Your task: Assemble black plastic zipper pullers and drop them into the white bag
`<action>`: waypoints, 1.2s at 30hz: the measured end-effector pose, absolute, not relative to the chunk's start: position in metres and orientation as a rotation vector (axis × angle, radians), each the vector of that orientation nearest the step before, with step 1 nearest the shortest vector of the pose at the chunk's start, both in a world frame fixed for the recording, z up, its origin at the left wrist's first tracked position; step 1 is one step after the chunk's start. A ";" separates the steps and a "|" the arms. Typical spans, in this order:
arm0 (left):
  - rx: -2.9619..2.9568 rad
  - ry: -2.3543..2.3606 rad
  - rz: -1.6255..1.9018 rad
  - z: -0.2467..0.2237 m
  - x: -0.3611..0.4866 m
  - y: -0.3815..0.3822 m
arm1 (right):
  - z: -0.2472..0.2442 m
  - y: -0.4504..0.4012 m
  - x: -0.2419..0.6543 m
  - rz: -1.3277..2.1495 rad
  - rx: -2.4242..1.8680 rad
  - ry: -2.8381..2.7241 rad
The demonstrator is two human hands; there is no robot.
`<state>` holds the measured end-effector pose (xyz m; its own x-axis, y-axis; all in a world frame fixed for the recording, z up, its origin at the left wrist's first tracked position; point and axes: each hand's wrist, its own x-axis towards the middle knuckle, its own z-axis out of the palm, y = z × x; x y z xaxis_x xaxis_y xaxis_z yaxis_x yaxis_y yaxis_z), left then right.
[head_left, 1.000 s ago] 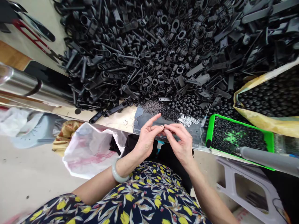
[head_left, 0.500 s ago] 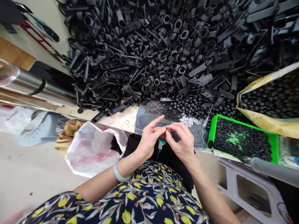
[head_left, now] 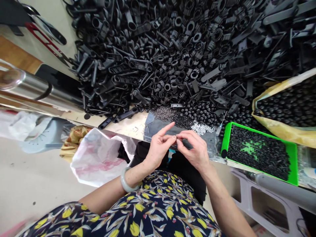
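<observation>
My left hand [head_left: 159,146] is pinched at thumb and middle finger, its index finger stretched out. The fingertips of my right hand [head_left: 194,148] meet it, also in a pinch. Whatever lies between the fingertips is too small and covered to name. Both hands hover over the bench's front edge, above my lap. Just beyond them lie a pile of small silver pins [head_left: 202,127], tiny brownish parts [head_left: 165,113] and round black beads [head_left: 197,110]. A thin screwdriver [head_left: 219,127] rests right of the pins.
A big heap of black plastic parts [head_left: 128,49] fills the bench's back. A green tray [head_left: 293,158] of small black pieces and a yellow-edged bag [head_left: 261,120] of black balls stand right. At left are a steel flask [head_left: 37,87] and, below, a white bag [head_left: 86,161].
The view has shifted slightly, so the bench things appear a little further right. My hands stay together in nearly the same pose, with the right hand's fingers slightly changed.
</observation>
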<state>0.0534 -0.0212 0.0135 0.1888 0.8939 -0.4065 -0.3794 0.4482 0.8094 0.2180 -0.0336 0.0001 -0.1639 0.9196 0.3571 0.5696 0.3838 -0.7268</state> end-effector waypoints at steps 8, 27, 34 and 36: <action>0.630 1.017 0.928 0.009 0.050 -0.024 | -0.003 -0.031 0.224 0.696 -1.241 -1.870; 2.353 2.045 0.578 0.022 -0.088 0.052 | -0.007 0.002 0.233 -0.185 -1.198 -2.530; 2.412 2.003 0.534 0.010 -0.095 0.056 | -0.011 0.000 0.238 -0.087 -1.138 -2.489; 2.388 1.993 0.613 0.008 -0.101 0.057 | -0.014 0.000 0.240 -0.039 -1.150 -2.465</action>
